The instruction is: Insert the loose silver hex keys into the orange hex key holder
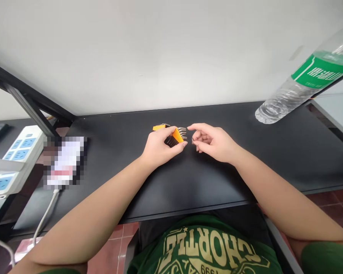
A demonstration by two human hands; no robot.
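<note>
My left hand (162,146) rests low over the black desk, its thumb and fingers closed round an orange-and-black holder with several bent metal rods, which looks like a hex key set (177,135). The curved silver ends stick out to the right, past my thumb. Part of the holder is hidden under the fingers. Just right of those ends is my right hand (213,141), index finger and thumb apart, the other fingers loosely curled. I see nothing held in it. Its index fingertip is close to the rod ends; whether it touches them I cannot tell.
The black desk (171,186) meets a pale wall (160,57) behind. A large water bottle (291,89) with a green label stands at the back right. On the left lie a blurred-out phone (64,160) with a white cable (47,215) and a white power strip (20,158).
</note>
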